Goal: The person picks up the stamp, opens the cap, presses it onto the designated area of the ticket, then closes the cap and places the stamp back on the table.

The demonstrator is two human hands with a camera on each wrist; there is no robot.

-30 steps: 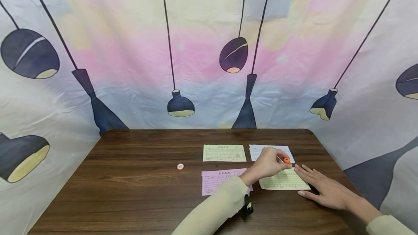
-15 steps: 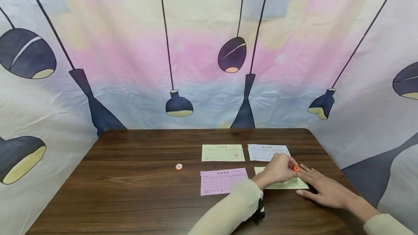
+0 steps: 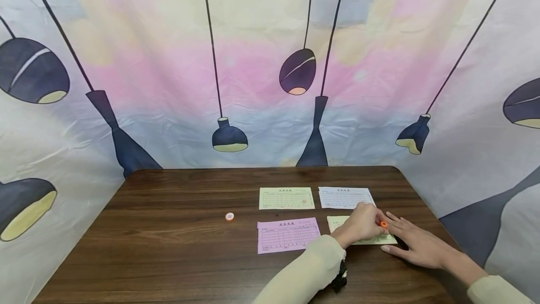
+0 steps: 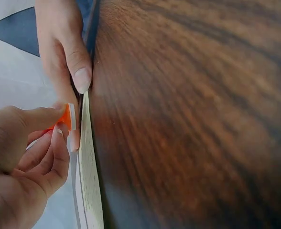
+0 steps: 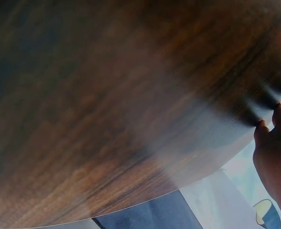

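My left hand [image 3: 361,222] reaches across to the table's right side and pinches a small orange stamp [image 3: 383,224] between thumb and fingers. In the left wrist view, the stamp's white-edged end faces the slip and sits close over it. Beneath lies a pale yellow-green printed slip [image 3: 337,221], partly covered by both hands. My right hand [image 3: 415,243] lies palm down with straight fingers at the slip's right edge, thumb at its lower corner. In the right wrist view, only part of the right hand [image 5: 273,157] shows at the edge.
A pink slip [image 3: 288,235] lies left of the hands. Behind are a yellow-green slip [image 3: 286,198] with a small reddish mark and a white-blue slip [image 3: 343,197]. A small round white-topped orange piece [image 3: 229,216] sits farther left on the dark wood table [image 3: 160,233].
My left hand has moved right and toward me with the stamp, from the slip's upper edge to its right part, beside my right fingers. The right hand stays in place on the slip.
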